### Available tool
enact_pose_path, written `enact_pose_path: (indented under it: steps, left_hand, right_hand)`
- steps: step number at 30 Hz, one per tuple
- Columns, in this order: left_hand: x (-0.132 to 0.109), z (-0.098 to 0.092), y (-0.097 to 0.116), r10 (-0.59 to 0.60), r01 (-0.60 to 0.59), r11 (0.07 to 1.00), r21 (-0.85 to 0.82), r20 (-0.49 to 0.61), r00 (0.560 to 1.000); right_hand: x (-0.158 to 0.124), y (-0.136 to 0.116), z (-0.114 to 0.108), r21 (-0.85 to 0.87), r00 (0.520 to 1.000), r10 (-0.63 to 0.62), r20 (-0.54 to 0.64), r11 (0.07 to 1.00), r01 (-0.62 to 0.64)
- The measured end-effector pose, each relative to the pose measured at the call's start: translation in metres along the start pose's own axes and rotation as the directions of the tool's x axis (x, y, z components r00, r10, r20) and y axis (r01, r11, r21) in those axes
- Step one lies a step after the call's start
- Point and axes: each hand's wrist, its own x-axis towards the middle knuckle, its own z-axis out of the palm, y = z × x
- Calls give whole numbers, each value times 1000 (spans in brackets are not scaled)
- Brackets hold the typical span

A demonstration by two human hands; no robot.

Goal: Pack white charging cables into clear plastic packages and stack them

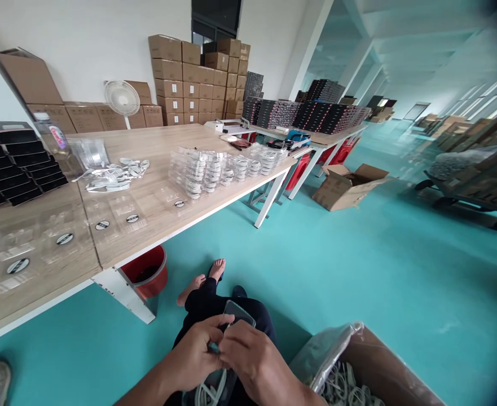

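Note:
Over my lap, my left hand (199, 352) and my right hand (254, 361) meet with fingers pinched together. Loops of a white cable (212, 389) show just beneath them, and both hands appear closed on its upper part. My fingers cover most of the gripped spot. A dark flat rectangle with a pale rim (238, 313) lies on my thighs, just beyond the fingertips; its kind is unclear. To the right of my right hand, an open carton (394, 361) lined with clear plastic holds many coiled white cables (343, 386).
On the wooden table (159, 146) are stacked clear trays with white coils (206, 172), a white cable pile (113, 176), labelled clear packs (64, 239), a bottle (56, 141) and black boxes (13, 163). A red bucket (153, 276) stands underneath. Another open carton (343, 189) sits on the floor.

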Motion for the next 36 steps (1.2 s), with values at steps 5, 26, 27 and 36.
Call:
enact_pose_path:
  steps: [5,26,27,36]
  left_hand:
    - [-1,10,-15,-55,54,996,-76,-11,998]
    - [19,23,-45,-104,-111,753,-648,-284,953]
    - [18,23,-43,-93,-117,750,-651,-279,956]
    - [14,17,-37,-72,-131,790,-599,-303,950]
  right_hand:
    - [-8,16,25,454,714,671,-200,709,-539]
    - [7,10,49,-2,795,534,-287,830,-558]
    - [6,10,50,21,787,548,-284,824,-566]
    - [9,-1,58,164,769,593,-239,805,-570]
